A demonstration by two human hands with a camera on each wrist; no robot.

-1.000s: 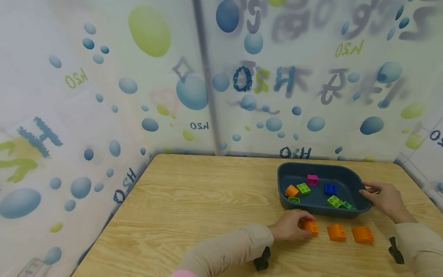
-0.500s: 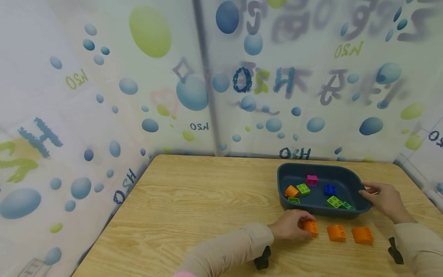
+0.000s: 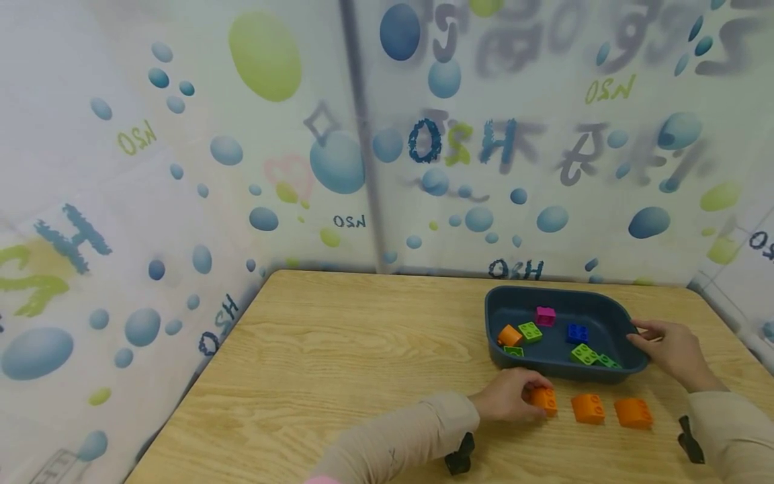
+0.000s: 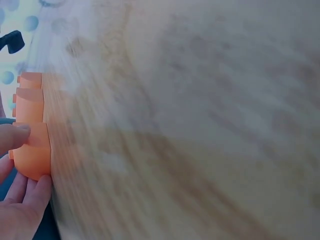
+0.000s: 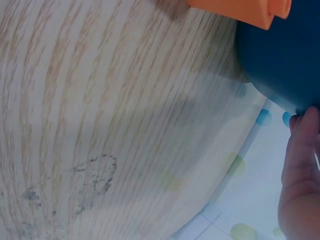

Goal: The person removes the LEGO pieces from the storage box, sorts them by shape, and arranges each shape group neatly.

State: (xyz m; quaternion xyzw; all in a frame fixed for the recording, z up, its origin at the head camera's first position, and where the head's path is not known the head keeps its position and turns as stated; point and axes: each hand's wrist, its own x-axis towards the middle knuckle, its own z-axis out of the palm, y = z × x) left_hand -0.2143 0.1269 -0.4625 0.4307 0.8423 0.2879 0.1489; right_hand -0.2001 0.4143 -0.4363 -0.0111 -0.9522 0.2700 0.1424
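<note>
**Orange block (image 3: 547, 402) pinched beside dark tray (image 3: 562, 367)**

The left hand (image 3: 508, 395) clamps the orange block just off the tray's seven-o'clock side; the right hand (image 3: 674, 353) grips the tray at three. The block, probably light, stiff, smooth plastic, suits a hold on flat sides. Its curved slope (image 4: 31, 167) faces nine, studs toward three, long axis seemingly nine-to-three.

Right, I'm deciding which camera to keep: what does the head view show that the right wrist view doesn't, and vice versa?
Only head: the left hand, and the pink brick, blue brick and green bricks inside the tray.
Only right wrist: a dark smudge on the table.
Both: the right hand at the tray's edge, the table and at least one orange brick.
</note>
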